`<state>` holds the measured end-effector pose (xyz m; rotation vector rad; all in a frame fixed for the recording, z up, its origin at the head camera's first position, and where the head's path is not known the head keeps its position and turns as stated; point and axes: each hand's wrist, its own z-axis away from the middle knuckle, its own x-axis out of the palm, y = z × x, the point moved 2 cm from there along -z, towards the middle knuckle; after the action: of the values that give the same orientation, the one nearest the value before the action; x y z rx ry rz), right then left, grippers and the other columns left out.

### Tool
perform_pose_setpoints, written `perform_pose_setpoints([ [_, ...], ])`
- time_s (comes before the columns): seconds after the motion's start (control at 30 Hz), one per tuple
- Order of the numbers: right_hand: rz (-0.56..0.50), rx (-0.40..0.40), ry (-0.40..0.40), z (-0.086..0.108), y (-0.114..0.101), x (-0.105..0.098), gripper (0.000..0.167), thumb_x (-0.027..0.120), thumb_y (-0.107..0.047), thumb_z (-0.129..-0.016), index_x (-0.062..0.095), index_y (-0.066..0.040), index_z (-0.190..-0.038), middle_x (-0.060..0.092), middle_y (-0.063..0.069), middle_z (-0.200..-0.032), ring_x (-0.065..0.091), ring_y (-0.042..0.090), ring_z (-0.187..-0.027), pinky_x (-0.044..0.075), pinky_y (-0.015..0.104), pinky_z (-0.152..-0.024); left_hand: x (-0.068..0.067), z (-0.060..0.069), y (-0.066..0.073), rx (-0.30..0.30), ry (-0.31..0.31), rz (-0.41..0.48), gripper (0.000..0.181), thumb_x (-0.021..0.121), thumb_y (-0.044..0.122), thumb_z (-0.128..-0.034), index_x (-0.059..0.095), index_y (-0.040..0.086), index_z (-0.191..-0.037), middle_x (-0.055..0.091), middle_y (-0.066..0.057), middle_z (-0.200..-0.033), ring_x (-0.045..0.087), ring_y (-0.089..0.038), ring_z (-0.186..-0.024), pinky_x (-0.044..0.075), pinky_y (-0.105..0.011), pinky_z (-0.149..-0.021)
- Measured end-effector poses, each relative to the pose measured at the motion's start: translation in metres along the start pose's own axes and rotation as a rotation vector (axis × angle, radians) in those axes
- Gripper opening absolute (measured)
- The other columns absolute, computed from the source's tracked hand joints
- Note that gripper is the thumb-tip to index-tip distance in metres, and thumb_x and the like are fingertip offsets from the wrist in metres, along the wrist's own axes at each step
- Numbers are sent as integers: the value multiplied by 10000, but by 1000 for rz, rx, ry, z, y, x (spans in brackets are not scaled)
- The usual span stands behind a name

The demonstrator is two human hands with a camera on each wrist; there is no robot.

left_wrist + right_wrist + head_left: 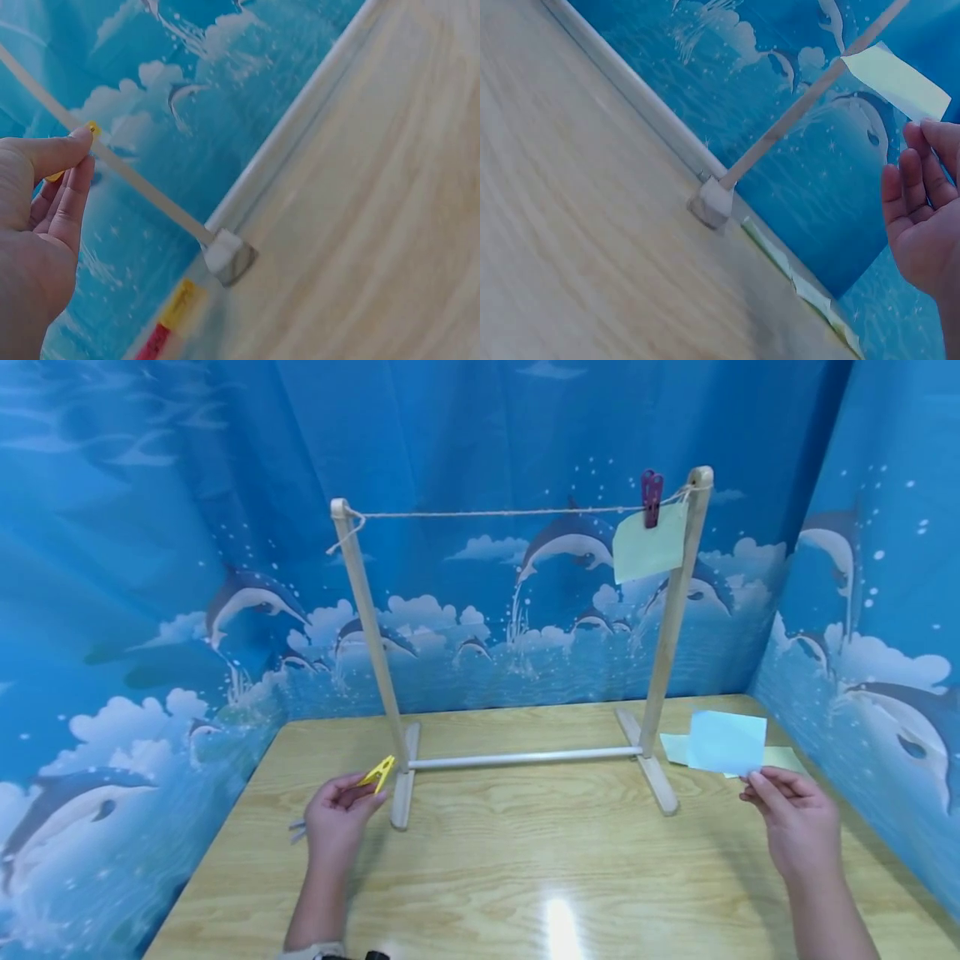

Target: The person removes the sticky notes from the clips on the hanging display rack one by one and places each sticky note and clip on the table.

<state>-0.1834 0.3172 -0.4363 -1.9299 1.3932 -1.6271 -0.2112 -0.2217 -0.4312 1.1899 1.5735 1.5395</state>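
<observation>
My left hand pinches a yellow clothespin between thumb and fingers, close to the left foot of a wooden rack. Only small bits of that clothespin show past the thumb in the left wrist view. On the right, my right hand holds a pale blue sheet of paper by its lower edge, raised above the table. A string runs between the rack's two posts. Near its right end, a purple clothespin fastens a pale green sheet of paper, which hangs down.
More pale papers lie on the wooden table behind the right hand. Thin grey pieces show beside the left hand. Blurred yellow and red items lie near the rack's left foot. A dolphin-print curtain encloses the table.
</observation>
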Motion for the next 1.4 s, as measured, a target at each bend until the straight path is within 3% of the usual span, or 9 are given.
perform_pose_setpoints([
  [0.27, 48, 28, 32, 3, 8, -21, 248, 496, 231, -893, 688, 89, -959, 722, 140, -828, 705, 187, -729, 587, 257, -664, -16, -4, -20, -26, 32, -30, 410, 725, -247, -686, 567, -129, -1045, 691, 3, -824, 685, -88, -788, 577, -241, -739],
  [0.5, 117, 48, 36, 5, 12, -37, 223, 529, 212, -890, 691, 81, -970, 722, 117, -830, 696, 165, -709, 583, 246, -671, -30, -7, -31, -47, 71, -96, 429, 724, -238, -695, 565, -129, -1079, 675, -17, -1007, 682, -67, -832, 570, -245, -770],
  [0.6, 180, 101, 53, 4, 13, -44, 201, 577, 167, -891, 708, 40, -976, 725, 86, -831, 690, 143, -708, 581, 237, -681, -34, -8, -35, -71, 88, -145, 415, 739, -213, -698, 565, -112, -1061, 639, -125, -1105, 673, -49, -823, 570, -230, -758],
  [0.77, 288, 227, 63, 1, 17, -56, 169, 639, 79, -896, 731, -42, -969, 728, 34, -826, 685, 114, -723, 578, 224, -683, -40, -10, -43, -121, 98, -236, 414, 769, -159, -702, 560, -72, -1048, 613, -245, -1117, 652, -15, -793, 570, -210, -725],
  [0.93, 399, 312, 61, -2, 21, -70, 143, 676, 3, -900, 747, -114, -944, 729, -22, -821, 633, 84, -659, 532, 195, -546, -44, -13, -53, -161, 124, -336, 422, 800, -99, -704, 570, -32, -1050, 626, -234, -1112, 635, -6, -787, 558, -175, -701],
  [1.07, 509, 363, 32, -5, 22, -78, 115, 705, -59, -896, 746, -160, -929, 733, -47, -822, 602, 78, -621, 487, 196, -479, -44, -15, -61, -191, 141, -410, 421, 819, -69, -697, 577, -17, -1038, 646, -236, -1080, 654, -106, -833, 543, -150, -667],
  [1.23, 716, 437, -15, -12, 22, -85, 60, 735, -180, -890, 734, -233, -918, 725, -72, -821, 617, 94, -661, 544, 237, -541, -42, -18, -64, -153, 129, -502, 425, 830, -54, -681, 590, -20, -1030, 665, -223, -1033, 673, -235, -886, 548, -173, -658],
  [1.4, 832, 501, -21, -17, 24, -88, 29, 716, -220, -907, 718, -247, -914, 714, -74, -804, 610, 110, -659, 557, 273, -552, -42, -19, -66, -103, 105, -606, 411, 857, -5, -663, 609, -12, -991, 686, -200, -962, 677, -261, -861, 560, -234, -681],
])
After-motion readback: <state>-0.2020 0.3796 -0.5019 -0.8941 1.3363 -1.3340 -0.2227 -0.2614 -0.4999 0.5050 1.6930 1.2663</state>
